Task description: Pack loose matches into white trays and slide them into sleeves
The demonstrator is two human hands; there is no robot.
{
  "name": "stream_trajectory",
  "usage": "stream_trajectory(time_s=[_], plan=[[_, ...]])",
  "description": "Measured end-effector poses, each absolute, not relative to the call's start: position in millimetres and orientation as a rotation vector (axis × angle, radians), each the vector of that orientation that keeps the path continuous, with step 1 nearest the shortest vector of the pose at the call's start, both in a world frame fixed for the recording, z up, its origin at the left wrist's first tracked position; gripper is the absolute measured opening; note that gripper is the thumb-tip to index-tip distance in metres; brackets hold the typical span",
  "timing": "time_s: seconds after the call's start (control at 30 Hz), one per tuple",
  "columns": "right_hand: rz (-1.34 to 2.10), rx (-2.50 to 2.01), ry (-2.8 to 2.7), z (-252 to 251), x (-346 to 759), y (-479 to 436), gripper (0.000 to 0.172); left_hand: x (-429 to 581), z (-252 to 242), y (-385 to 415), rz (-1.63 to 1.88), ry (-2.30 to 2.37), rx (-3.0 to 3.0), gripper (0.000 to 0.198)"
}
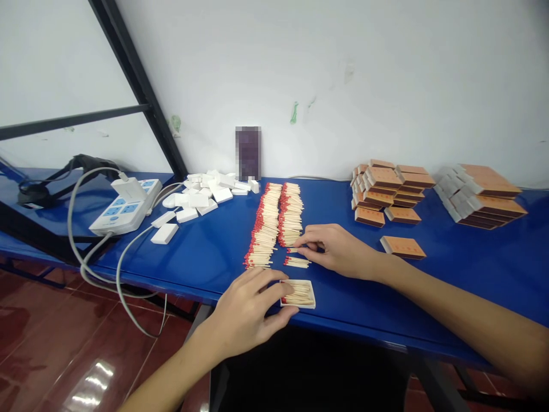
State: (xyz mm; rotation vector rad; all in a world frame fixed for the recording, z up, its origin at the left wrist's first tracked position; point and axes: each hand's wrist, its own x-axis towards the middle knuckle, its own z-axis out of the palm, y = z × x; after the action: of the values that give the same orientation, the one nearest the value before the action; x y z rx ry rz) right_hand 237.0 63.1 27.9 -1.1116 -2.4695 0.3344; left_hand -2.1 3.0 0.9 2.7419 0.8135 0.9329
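A small white tray holding red-tipped matches lies near the front edge of the blue table. My left hand steadies the tray, thumb and fingers closed on its left side. My right hand rests just behind it, fingertips pinching a few matches at the bottom of the right row of matches. A second row of matches lies to its left. A small loose bunch of matches sits between the rows and the tray.
Empty white inner trays are heaped at the back left, beside a power strip with grey cables hanging off the edge. Stacks of orange matchboxes and sleeves stand at the back right; one matchbox lies alone.
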Motion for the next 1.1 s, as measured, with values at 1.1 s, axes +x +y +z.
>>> stream_trajectory(time_s=[1.1], plan=[[0.518, -1.134, -2.397, 26.7, 230.3, 59.4, 0.021, -2.4, 0.4, 3.5, 0.916, 0.823, 2.735, 0.016]])
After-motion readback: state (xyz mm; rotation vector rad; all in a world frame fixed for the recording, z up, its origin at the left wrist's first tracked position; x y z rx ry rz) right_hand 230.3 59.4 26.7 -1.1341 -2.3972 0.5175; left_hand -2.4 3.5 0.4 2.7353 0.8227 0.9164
